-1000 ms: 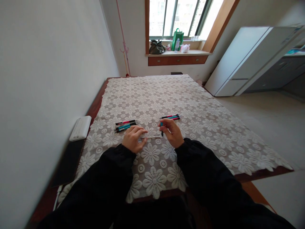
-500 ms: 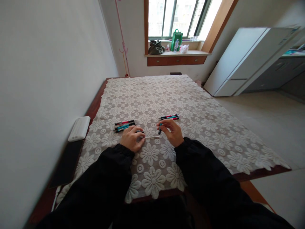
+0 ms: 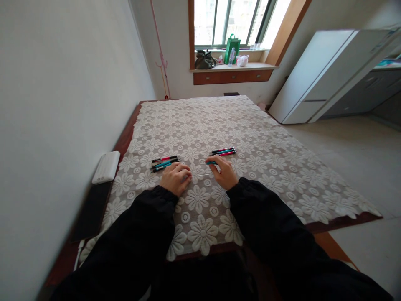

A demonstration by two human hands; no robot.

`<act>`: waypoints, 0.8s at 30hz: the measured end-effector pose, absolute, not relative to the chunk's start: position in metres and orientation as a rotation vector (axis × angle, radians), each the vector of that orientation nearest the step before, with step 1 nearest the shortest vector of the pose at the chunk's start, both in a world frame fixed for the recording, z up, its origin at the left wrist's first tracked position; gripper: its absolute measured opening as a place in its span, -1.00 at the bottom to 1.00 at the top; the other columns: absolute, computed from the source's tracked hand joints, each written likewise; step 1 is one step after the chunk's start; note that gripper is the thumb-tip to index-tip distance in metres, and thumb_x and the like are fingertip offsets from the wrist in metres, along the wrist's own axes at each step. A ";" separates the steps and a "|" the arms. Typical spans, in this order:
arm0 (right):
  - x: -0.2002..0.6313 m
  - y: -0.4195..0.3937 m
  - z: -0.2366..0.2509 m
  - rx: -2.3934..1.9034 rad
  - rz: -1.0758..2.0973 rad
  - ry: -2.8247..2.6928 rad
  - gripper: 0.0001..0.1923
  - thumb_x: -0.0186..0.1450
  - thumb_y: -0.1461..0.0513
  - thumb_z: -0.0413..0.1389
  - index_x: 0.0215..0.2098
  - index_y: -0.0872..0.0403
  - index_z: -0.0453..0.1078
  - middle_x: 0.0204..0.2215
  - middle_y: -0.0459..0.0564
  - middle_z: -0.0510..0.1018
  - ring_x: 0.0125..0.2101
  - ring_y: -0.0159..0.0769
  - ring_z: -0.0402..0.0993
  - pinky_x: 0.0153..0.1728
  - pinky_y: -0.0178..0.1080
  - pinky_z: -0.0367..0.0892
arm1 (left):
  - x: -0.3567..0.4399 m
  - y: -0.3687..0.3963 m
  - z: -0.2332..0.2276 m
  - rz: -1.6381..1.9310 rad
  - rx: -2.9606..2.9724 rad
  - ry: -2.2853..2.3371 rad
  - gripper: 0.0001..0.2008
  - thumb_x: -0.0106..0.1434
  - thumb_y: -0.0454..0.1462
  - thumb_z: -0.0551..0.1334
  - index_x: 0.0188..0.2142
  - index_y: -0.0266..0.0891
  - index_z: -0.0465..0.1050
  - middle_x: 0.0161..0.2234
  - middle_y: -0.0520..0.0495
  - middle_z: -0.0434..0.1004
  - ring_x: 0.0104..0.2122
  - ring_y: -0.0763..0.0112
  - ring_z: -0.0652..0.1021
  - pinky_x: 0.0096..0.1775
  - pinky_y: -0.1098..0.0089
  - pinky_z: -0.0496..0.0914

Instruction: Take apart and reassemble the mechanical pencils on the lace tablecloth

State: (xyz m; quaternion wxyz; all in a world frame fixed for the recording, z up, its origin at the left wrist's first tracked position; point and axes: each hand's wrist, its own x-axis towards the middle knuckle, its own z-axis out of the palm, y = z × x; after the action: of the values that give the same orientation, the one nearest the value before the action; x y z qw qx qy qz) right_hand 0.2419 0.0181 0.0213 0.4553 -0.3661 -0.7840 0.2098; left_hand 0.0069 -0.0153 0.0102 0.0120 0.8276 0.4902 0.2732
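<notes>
My left hand rests on the lace cloth with its fingers closed at one end of a thin white rod. That rod stretches across the gap between my hands, and its exact tip inside the left fingers is hidden. My right hand pinches a short teal-and-black pen part between thumb and fingers, just above the cloth. Beyond my left hand lie a red-and-black pen and teal-and-black pens. Several red, teal and black pens lie side by side past my right hand.
A flowered lace tablecloth covers the table. On its left edge sit a white power bank and a dark flat device with a white cable. A wall runs along the left; a fridge stands at far right.
In my right hand, the teal-and-black part has turned from pointing down to lying nearly level. My left hand stays about where it was, by the white rod.
</notes>
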 end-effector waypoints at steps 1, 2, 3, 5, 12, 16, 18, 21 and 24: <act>0.243 0.020 0.019 -0.929 0.489 -1.988 -0.82 0.38 0.32 0.01 -0.16 0.03 0.43 -0.21 0.03 0.58 -0.15 -0.16 0.48 -0.06 -0.13 0.33 | 0.007 -0.016 0.011 0.865 2.571 1.548 -0.90 0.30 -0.22 0.26 -0.27 -0.12 0.58 -0.11 -0.06 0.62 0.00 0.14 0.47 0.00 0.08 0.36; 0.244 0.021 0.016 -0.965 0.463 -2.032 -0.81 0.36 0.35 0.02 -0.16 0.03 0.43 -0.20 0.03 0.58 -0.15 -0.15 0.47 -0.07 -0.13 0.31 | 0.007 -0.016 0.012 0.882 2.560 1.569 -0.90 0.32 -0.23 0.25 -0.26 -0.13 0.56 -0.12 -0.06 0.62 0.00 0.14 0.48 -0.01 0.09 0.35; 0.245 0.023 0.014 -1.006 0.442 -2.067 -0.80 0.33 0.37 0.02 -0.15 0.04 0.42 -0.19 0.03 0.58 -0.15 -0.15 0.48 -0.08 -0.13 0.30 | 0.007 -0.016 0.013 0.897 2.551 1.589 -0.89 0.33 -0.23 0.24 -0.26 -0.14 0.55 -0.12 -0.07 0.61 -0.01 0.14 0.48 -0.01 0.09 0.35; 0.246 0.025 0.011 -1.076 0.419 -2.110 -0.78 0.29 0.40 0.05 -0.15 0.05 0.41 -0.19 0.03 0.59 -0.17 -0.15 0.49 -0.10 -0.14 0.28 | 0.007 -0.017 0.014 0.908 2.543 1.617 -0.90 0.33 -0.23 0.23 -0.27 -0.15 0.53 -0.12 -0.08 0.61 -0.01 0.14 0.48 -0.02 0.09 0.34; 0.245 0.023 0.012 -1.014 0.399 -2.257 -0.81 0.26 0.41 0.09 -0.21 0.04 0.41 -0.24 -0.02 0.59 -0.20 -0.18 0.49 -0.15 -0.17 0.25 | 0.007 -0.017 0.013 0.903 2.531 1.647 -0.92 0.32 -0.23 0.24 -0.27 -0.16 0.51 -0.13 -0.08 0.61 -0.02 0.14 0.48 -0.04 0.10 0.33; 0.248 0.025 0.012 -1.101 0.338 -2.206 -0.79 0.25 0.41 0.09 -0.21 0.03 0.41 -0.22 -0.01 0.59 -0.18 -0.15 0.48 -0.11 -0.14 0.26 | 0.007 -0.017 0.013 0.928 2.515 1.670 -0.92 0.31 -0.24 0.24 -0.28 -0.16 0.51 -0.13 -0.09 0.61 -0.03 0.13 0.49 -0.05 0.09 0.33; 0.248 0.026 0.011 -1.119 0.334 -2.206 -0.80 0.24 0.42 0.10 -0.22 0.04 0.41 -0.22 0.00 0.59 -0.19 -0.15 0.49 -0.11 -0.13 0.27 | 0.007 -0.017 0.013 0.936 2.513 1.671 -0.92 0.31 -0.24 0.24 -0.28 -0.16 0.51 -0.14 -0.09 0.61 -0.03 0.13 0.49 -0.05 0.10 0.33; 0.247 0.024 0.010 -1.030 0.400 -2.262 -0.80 0.25 0.41 0.10 -0.22 0.04 0.42 -0.24 -0.01 0.59 -0.21 -0.17 0.49 -0.13 -0.16 0.29 | 0.007 -0.017 0.013 0.939 2.524 1.652 -0.91 0.31 -0.23 0.24 -0.28 -0.15 0.52 -0.15 -0.09 0.62 -0.03 0.13 0.50 -0.06 0.11 0.33; 0.244 0.021 0.011 -0.916 0.481 -2.321 -0.80 0.29 0.40 0.09 -0.19 0.04 0.43 -0.24 0.00 0.59 -0.19 -0.18 0.50 -0.12 -0.18 0.33 | 0.008 -0.018 0.013 0.936 2.551 1.597 -0.90 0.33 -0.22 0.23 -0.26 -0.14 0.52 -0.16 -0.08 0.62 -0.04 0.15 0.50 -0.05 0.12 0.34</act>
State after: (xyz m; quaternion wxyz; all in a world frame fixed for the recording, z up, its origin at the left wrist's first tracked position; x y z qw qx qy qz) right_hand 0.2437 0.0211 0.0105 0.2955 -0.3443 -0.8726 0.1810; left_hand 0.0085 -0.0181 0.0132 -0.0052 0.8094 0.5067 0.2969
